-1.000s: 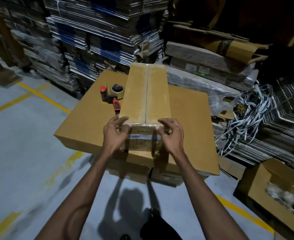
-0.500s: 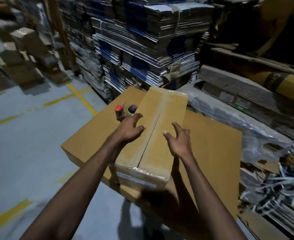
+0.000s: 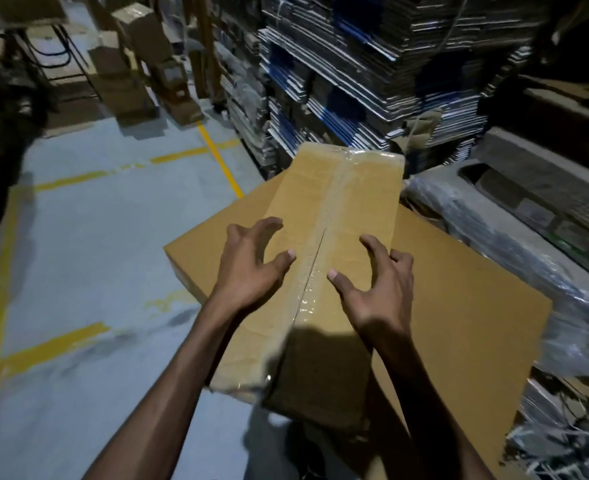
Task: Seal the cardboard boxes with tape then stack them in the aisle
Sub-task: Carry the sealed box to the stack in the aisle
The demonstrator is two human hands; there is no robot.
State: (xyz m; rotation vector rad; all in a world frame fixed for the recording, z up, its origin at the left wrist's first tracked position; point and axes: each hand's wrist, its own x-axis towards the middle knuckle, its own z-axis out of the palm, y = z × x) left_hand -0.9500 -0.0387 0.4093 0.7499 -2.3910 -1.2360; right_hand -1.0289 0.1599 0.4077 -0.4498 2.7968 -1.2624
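Note:
A long narrow cardboard box (image 3: 341, 202) lies lengthwise on a large flat carton (image 3: 466, 306), and its near end sticks out past that carton's edge toward me. Clear tape (image 3: 324, 237) runs along its top seam and wraps over both ends. My left hand (image 3: 248, 271) grips the box's left side, thumb on top and fingers curled over the edge. On the other side, my right hand (image 3: 376, 289) holds the right edge the same way. The tape dispenser is out of sight.
Tall stacks of flattened cartons (image 3: 355, 81) stand right behind the box. Plastic-wrapped bundles (image 3: 515, 223) crowd the right side. To the left lies grey floor with yellow lines (image 3: 220, 161), and sealed boxes (image 3: 130, 64) are piled far down the aisle.
My hands moved from the box's near end to its two long sides. The box came closer, now overhanging the large carton. The tape dispenser beside it is no longer visible.

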